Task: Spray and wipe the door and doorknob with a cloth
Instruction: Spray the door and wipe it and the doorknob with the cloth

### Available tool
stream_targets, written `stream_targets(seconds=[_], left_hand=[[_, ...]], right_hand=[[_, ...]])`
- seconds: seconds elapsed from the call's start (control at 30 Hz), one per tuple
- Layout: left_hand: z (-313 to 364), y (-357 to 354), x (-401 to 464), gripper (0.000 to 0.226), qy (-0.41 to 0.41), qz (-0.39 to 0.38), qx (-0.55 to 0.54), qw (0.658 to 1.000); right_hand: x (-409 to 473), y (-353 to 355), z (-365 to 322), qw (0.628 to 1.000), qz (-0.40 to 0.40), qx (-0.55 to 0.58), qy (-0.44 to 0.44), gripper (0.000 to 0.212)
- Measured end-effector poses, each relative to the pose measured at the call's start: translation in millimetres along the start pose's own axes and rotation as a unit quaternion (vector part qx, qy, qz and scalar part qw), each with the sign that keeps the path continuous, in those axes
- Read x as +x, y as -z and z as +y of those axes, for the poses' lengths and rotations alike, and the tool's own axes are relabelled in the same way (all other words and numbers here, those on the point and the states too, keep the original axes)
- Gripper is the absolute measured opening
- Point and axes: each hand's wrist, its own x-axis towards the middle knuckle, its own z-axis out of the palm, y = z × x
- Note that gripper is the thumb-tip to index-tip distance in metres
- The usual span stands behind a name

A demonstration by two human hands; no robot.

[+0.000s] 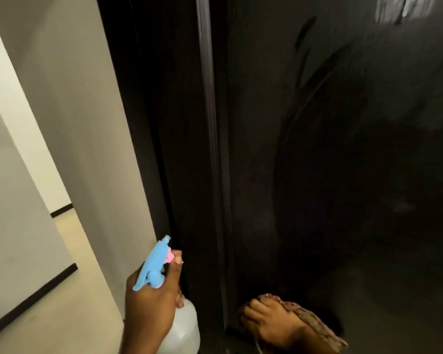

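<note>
Wiping step, we judge: right hand (271,325), fingers bunched around cloth (315,325), presses it low on streaked door (343,175). Left hand (151,302) grips spray bottle (161,267). Doorknob unseen; find it next.

At the left of the frame you have a pale wall (69,118), plain and matt, running from the top down toward the lower centre. Further left, a brighter white wall (23,129) catches more light, and a nearer grey one (13,221) fills the left edge. Both of these carry a dark skirting (33,297) along the bottom. Between them, the cream floor (79,254) runs back from the lower left. The right of the frame lies in deep shade.
</note>
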Motion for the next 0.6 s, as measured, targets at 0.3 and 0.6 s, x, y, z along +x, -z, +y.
stream_targets(seconds=[0.3, 0.6], left_hand=[[-37, -26, -21, 0.066, 0.032, -0.036, 0.053, 0.997], [-40, -68, -31, 0.053, 0.032, -0.098, 0.059, 0.993]], right_hand=[[-62, 36, 15, 0.984, 0.164, -0.038, -0.056, 0.040], [-82, 197, 83, 0.861, 0.411, -0.143, -0.264, 0.042]])
